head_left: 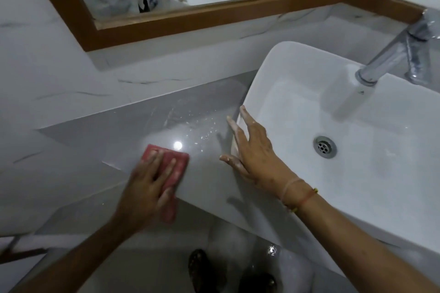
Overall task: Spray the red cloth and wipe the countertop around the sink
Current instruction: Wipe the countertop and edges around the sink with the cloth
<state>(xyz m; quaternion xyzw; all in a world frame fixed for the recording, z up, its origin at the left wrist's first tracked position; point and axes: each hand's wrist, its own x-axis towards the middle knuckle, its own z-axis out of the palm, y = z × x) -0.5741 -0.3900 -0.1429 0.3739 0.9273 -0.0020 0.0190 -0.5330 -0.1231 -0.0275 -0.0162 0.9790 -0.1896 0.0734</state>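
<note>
A folded red cloth (177, 169) lies flat on the grey countertop (102, 135), left of the white basin (297, 78). My left hand (145, 185) presses down on the cloth with spread fingers, near the counter's front edge. My right hand (250, 150) rests with fingers apart against the basin's left rim and holds nothing. Wet streaks and droplets glisten on the counter between the cloth and the basin. No spray bottle is in view.
A chrome tap (400, 52) reaches over the basin from the right, above the drain (325, 146). A wood-framed mirror (214, 14) hangs on the marble wall behind. Below the counter edge are the tiled floor and my feet (202, 269).
</note>
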